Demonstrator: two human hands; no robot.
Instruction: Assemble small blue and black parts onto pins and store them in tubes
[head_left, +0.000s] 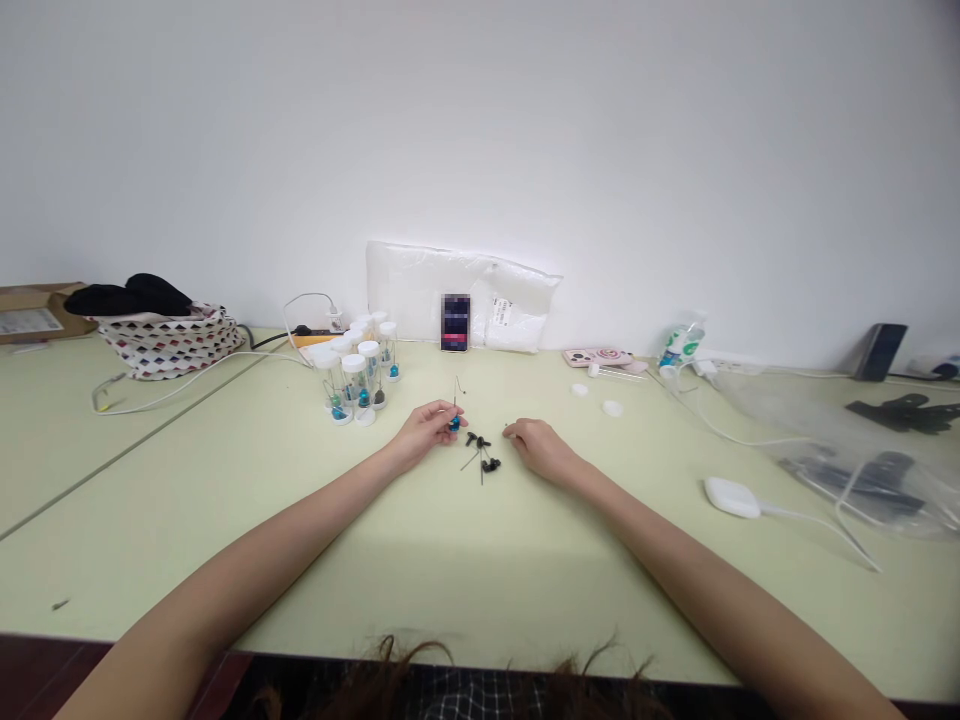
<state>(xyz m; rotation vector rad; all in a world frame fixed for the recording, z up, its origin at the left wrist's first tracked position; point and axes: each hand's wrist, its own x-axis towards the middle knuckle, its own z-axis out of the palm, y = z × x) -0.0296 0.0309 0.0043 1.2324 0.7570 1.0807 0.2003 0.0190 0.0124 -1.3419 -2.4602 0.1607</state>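
Between thumb and fingers, my left hand (429, 432) grips a small shiny blue piece (454, 424) with a thin dark wire standing up from it. My right hand (536, 445) is closed near the table surface, its fingertips pinched on something too small to make out. Between the two hands lie several small black parts (490, 465) with thin dark stems. Left of my left hand stands a group of clear tubes with white lids (354, 364), holding blue, green and dark pieces. Two white caps (612, 408) rest on the table beyond my right hand.
A phone (455, 322) leans on a plastic package (405, 285) at the wall. At left sits a patterned basket (169, 340) with black cloth. Rightward are a pink case (598, 356), a bottle (681, 342), a white device (732, 497), cables and plastic bags (885, 480).
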